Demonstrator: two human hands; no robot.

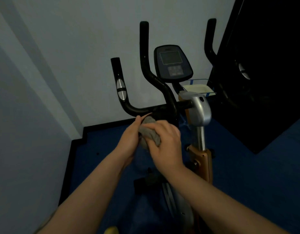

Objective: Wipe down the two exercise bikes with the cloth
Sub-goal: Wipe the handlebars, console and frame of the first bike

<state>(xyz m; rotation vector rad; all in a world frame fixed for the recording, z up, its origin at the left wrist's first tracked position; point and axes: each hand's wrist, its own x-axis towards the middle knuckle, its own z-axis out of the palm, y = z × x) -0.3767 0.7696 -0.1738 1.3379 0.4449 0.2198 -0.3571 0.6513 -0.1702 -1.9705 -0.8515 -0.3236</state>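
An exercise bike (169,102) stands in front of me, with black handlebars (144,61), a dark console (173,62) and a silver and orange post. A bunched grey cloth (149,132) sits just below the left end of the handlebar crossbar. My left hand (129,141) holds the cloth from the left, its thumb up near the bar. My right hand (166,142) grips the cloth from the right with fingers curled over it. Only one bike is plainly in view.
A pale wall runs along the left and back, meeting a blue floor (102,149) with a black skirting. A large black panel (267,65) stands at the right. A clear box with a cream tray (199,88) sits behind the bike.
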